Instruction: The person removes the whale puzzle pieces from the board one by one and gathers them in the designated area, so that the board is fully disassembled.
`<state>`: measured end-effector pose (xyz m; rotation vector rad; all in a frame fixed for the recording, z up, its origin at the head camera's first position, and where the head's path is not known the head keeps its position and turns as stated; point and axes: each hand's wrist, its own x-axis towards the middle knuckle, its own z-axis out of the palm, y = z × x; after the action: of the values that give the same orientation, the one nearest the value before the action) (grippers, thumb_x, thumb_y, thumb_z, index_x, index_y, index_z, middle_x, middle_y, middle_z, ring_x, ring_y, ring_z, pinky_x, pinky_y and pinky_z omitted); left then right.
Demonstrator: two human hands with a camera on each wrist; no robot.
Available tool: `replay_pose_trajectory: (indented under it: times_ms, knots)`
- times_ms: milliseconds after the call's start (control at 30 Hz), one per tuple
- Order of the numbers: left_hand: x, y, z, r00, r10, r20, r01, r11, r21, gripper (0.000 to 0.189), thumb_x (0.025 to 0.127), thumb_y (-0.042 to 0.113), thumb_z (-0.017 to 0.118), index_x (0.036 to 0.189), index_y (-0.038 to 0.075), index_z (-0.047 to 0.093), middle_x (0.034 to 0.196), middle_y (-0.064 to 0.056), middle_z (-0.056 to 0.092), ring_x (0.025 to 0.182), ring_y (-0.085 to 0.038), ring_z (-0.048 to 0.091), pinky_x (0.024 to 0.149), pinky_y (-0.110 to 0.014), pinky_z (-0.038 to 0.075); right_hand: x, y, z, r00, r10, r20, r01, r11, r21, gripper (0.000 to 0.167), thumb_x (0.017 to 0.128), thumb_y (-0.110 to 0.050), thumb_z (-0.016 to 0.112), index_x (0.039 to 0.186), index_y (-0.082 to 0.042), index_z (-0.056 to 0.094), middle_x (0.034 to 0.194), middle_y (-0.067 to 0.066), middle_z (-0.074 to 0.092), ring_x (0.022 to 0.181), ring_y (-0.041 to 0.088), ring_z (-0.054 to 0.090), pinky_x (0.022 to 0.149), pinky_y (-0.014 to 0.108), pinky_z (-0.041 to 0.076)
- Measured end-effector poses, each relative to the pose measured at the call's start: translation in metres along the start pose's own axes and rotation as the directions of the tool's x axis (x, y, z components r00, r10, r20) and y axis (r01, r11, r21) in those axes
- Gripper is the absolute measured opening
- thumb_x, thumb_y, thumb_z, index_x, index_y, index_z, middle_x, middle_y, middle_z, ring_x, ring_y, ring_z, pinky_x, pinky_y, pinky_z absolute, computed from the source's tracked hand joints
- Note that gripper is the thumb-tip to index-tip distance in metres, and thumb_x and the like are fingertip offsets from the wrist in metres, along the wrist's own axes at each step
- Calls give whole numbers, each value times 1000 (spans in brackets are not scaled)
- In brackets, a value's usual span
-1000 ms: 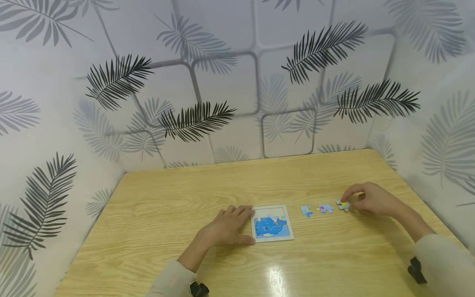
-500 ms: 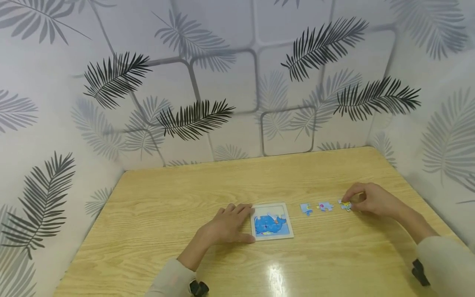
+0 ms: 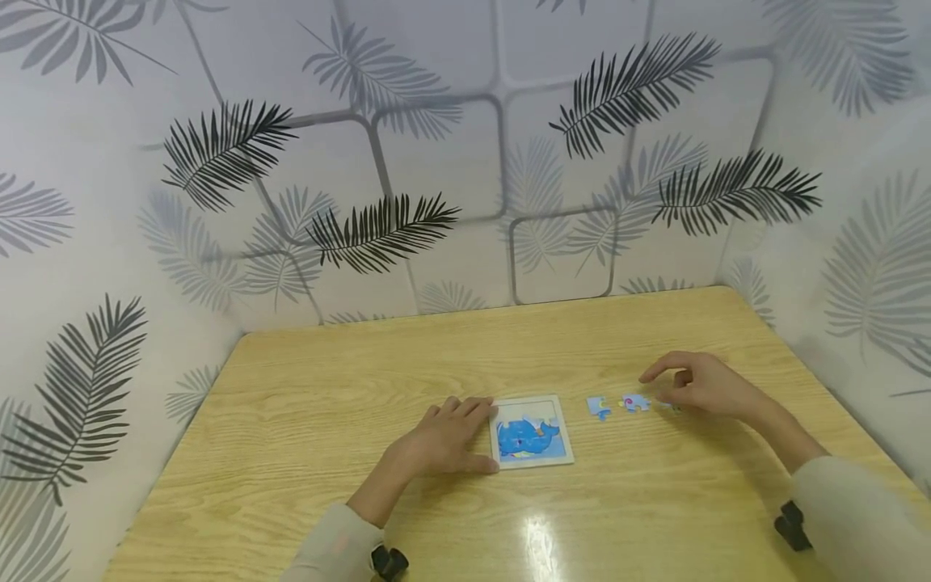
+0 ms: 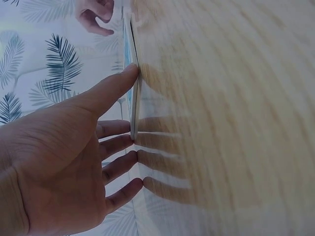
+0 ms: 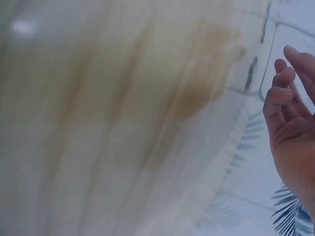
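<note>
A small square puzzle board point(image 3: 570, 440) with a white frame and a blue whale picture lies on the table. My left hand point(image 3: 449, 443) rests at its left side, thumb at the near corner and index finger at the far corner; the left wrist view shows the thumb on the board's edge point(image 4: 134, 105). Right of the board lie two loose jigsaw pieces, one light blue piece point(image 3: 599, 406) and one with a pink swirl point(image 3: 635, 402). My right hand point(image 3: 716, 388) hovers just right of them, index finger and thumb apart, holding nothing. Beneath it a third jigsaw piece is mostly hidden.
The wood-grain table point(image 3: 378, 364) reaches back to a wall point(image 3: 451, 186) patterned with feathery leaves. Walls also rise at the left and right. A black wrist strap point(image 3: 793, 525) shows at the right sleeve, and another strap point(image 3: 389, 563) at the left.
My right hand has let go of the rightmost jigsaw piece, spread its finger and thumb, and moved left toward the other pieces. The left hand stays at the board.
</note>
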<state>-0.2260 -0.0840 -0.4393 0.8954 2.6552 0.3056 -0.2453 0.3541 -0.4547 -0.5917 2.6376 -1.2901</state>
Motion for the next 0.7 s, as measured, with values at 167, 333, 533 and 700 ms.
replay_pose_trajectory:
  times_ms: [167,333,533,700]
  knots:
    - [1,-1,0,1000,2,-2,-2,1000,7,90,96,54,70,165,14,28,168,-6,31,151,-35,32,120,-62,27,19,-21,19,998,-2,69,-2,998,67,32,96,-10,75,126,-2,69,112,19,68,54,6,42,47,24,41]
    - [1,-1,0,1000,2,-5,-2,1000,11,90,96,54,70,165,15,28,169,-5,31,151,-34,32,120,-62,28,37,-38,39,992,-51,112,45,997,58,33,96,-9,74,128,-4,69,120,19,67,58,8,47,50,25,44]
    - [1,0,1,1000,-7,2,7,1000,15,90,95,54,70,165,16,29,169,-5,31,151,-34,31,120,-62,28,55,-52,58,982,-86,170,76,995,60,36,96,-9,73,131,-5,68,123,18,66,58,9,47,50,25,44]
    - [3,0,1,1000,-21,1,21,1000,20,91,94,56,71,165,16,30,168,-4,32,151,-33,32,120,-60,29,68,-64,76,962,-111,250,91,992,91,41,96,-7,72,135,-5,64,126,19,64,59,11,48,52,26,45]
